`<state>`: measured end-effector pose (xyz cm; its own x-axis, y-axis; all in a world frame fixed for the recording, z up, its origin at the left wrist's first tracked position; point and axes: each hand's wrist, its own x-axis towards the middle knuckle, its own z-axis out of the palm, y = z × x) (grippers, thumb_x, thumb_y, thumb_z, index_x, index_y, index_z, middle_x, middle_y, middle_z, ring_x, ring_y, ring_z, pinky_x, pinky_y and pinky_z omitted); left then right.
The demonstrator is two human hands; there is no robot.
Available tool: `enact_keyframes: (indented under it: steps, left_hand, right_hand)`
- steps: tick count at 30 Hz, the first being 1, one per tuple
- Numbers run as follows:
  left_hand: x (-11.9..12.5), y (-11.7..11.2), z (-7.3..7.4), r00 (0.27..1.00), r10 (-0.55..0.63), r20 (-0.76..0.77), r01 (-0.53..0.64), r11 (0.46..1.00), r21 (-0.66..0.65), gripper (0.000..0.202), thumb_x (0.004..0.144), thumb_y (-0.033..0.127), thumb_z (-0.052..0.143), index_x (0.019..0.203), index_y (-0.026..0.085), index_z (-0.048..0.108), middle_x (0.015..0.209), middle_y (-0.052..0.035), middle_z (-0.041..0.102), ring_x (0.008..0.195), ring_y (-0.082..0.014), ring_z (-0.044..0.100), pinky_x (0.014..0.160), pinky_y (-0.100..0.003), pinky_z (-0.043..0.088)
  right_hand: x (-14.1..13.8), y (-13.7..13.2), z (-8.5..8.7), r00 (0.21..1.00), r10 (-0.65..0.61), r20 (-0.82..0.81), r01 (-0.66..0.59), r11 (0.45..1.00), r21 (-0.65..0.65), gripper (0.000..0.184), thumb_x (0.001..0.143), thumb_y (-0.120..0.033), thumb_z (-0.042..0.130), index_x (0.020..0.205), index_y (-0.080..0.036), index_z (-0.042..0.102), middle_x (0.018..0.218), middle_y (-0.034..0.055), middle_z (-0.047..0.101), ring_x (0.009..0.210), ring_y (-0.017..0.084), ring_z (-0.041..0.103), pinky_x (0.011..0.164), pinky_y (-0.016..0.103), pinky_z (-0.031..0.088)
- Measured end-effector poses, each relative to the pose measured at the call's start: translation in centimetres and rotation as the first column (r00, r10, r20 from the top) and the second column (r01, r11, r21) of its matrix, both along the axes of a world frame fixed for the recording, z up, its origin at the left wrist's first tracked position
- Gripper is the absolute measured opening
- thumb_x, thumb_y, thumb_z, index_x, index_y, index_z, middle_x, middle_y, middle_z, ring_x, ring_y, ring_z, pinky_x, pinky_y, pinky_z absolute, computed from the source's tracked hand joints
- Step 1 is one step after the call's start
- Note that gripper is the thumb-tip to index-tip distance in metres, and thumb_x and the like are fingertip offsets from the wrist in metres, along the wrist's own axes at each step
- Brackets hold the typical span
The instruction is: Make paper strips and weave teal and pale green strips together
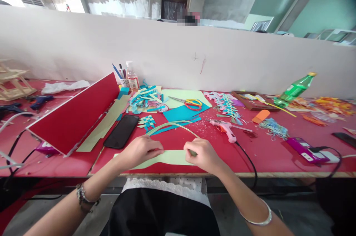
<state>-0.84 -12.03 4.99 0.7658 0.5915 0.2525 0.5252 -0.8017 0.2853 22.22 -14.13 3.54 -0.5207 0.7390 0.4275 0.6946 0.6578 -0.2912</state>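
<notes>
A pale green paper sheet (169,157) lies at the front edge of the red table (264,154). My left hand (141,149) is closed, its fingers pressed down on the sheet's left part. My right hand (203,154) is closed in a pinch on the sheet's right end, where thin pale green strips (169,125) curve up and away toward the back left. A black phone (121,131) lies just left of my left hand. A pink glue gun (226,129) lies right of my right hand.
A red board (75,115) leans at the left. Scissors (189,102) rest on teal and green paper. Woven paper scraps (144,99), a pen cup (122,76), a small bottle (132,76), a green bottle (294,89) and a purple device (302,147) with cables crowd the table.
</notes>
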Motion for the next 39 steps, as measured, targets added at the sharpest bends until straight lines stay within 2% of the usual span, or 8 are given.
enact_keyframes:
  steps: [3, 10, 13, 16, 22, 27, 32, 39]
  left_hand:
    - [-1.3, 0.3, 0.2, 0.997, 0.03, -0.069, -0.027, 0.999, 0.044, 0.025, 0.086, 0.031, 0.037, 0.077, 0.019, 0.056, 0.066, 0.0025, 0.061, 0.059, -0.0094, 0.05, 0.059, -0.02, 0.032]
    - [-1.4, 0.6, -0.6, 0.959, 0.114, -0.259, -0.005, 0.923, 0.386, 0.028, 0.087, 0.026, 0.033, 0.071, 0.018, 0.055, 0.056, 0.002, 0.056, 0.05, -0.0113, 0.045, 0.056, -0.026, 0.031]
    - [-0.2, 0.5, -1.3, 0.954, 0.111, -0.278, 0.061, 0.838, 0.542, 0.025, 0.086, 0.018, 0.034, 0.07, 0.017, 0.052, 0.057, 0.0013, 0.054, 0.052, -0.0118, 0.045, 0.058, -0.028, 0.03]
    - [1.5, 0.1, -2.5, 0.962, 0.044, -0.271, 0.134, 0.787, 0.602, 0.019, 0.085, 0.014, 0.036, 0.075, 0.016, 0.052, 0.065, -0.0003, 0.054, 0.06, -0.0127, 0.047, 0.059, -0.029, 0.03]
    - [2.4, -0.8, -5.8, 0.97, 0.019, -0.242, 0.094, 0.889, 0.448, 0.017, 0.085, 0.016, 0.037, 0.079, 0.016, 0.053, 0.071, -0.0011, 0.053, 0.064, -0.0129, 0.048, 0.063, -0.028, 0.032]
    - [2.2, -1.0, -6.5, 0.989, 0.084, -0.125, -0.057, 0.976, 0.209, 0.023, 0.087, 0.024, 0.035, 0.08, 0.017, 0.056, 0.073, -0.001, 0.055, 0.068, -0.0119, 0.051, 0.06, -0.024, 0.034]
    - [1.2, -0.9, -6.2, 0.981, 0.141, -0.13, -0.13, 0.988, 0.088, 0.026, 0.087, 0.027, 0.034, 0.077, 0.016, 0.056, 0.072, -0.0019, 0.057, 0.065, -0.0119, 0.052, 0.056, -0.022, 0.036]
    - [-3.9, -0.9, -6.5, 0.97, 0.212, -0.123, -0.21, 0.977, 0.029, 0.026, 0.086, 0.03, 0.034, 0.077, 0.017, 0.054, 0.072, -0.0015, 0.058, 0.067, -0.0119, 0.055, 0.059, -0.02, 0.039]
  right_hand:
    - [2.5, 0.1, -0.6, 0.996, -0.084, 0.006, 0.084, 0.996, -0.014, 0.015, 0.065, -0.009, 0.042, 0.056, -0.019, 0.048, 0.05, -0.0028, 0.048, 0.051, 0.01, 0.042, 0.053, 0.02, 0.029]
    - [8.6, 0.4, -1.5, 0.917, -0.396, -0.054, 0.399, 0.915, 0.064, 0.013, 0.069, -0.014, 0.043, 0.058, -0.019, 0.047, 0.052, -0.0017, 0.046, 0.051, 0.012, 0.042, 0.052, 0.023, 0.032]
    - [7.0, -0.1, -1.7, 0.924, -0.344, -0.168, 0.366, 0.922, 0.124, 0.012, 0.075, -0.016, 0.041, 0.073, -0.019, 0.052, 0.068, 0.0029, 0.055, 0.067, 0.015, 0.05, 0.064, 0.027, 0.039]
    - [3.3, -0.9, -2.5, 0.979, -0.187, -0.085, 0.199, 0.965, 0.172, 0.018, 0.077, -0.024, 0.048, 0.093, -0.019, 0.053, 0.093, 0.0079, 0.056, 0.09, 0.02, 0.049, 0.08, 0.034, 0.037]
    - [-0.4, -1.3, -4.8, 0.999, 0.009, 0.048, -0.003, 0.993, -0.121, 0.01, 0.081, -0.02, 0.045, 0.085, -0.02, 0.054, 0.085, 0.0034, 0.056, 0.08, 0.015, 0.05, 0.071, 0.027, 0.04]
    - [-1.3, -0.8, -5.6, 0.997, -0.005, 0.072, 0.012, 0.995, -0.097, 0.012, 0.083, -0.022, 0.044, 0.079, -0.018, 0.055, 0.076, 0.0031, 0.055, 0.074, 0.014, 0.049, 0.067, 0.027, 0.038]
    - [-1.8, -0.3, -5.7, 0.994, -0.028, 0.107, 0.039, 0.994, -0.104, 0.018, 0.084, -0.022, 0.041, 0.073, -0.018, 0.055, 0.07, 0.0019, 0.055, 0.069, 0.013, 0.049, 0.064, 0.025, 0.034]
    - [1.2, -0.2, -5.5, 0.985, -0.119, 0.124, 0.129, 0.988, -0.079, 0.019, 0.082, -0.027, 0.045, 0.066, -0.018, 0.051, 0.064, -0.0002, 0.055, 0.064, 0.012, 0.048, 0.072, 0.027, 0.031]
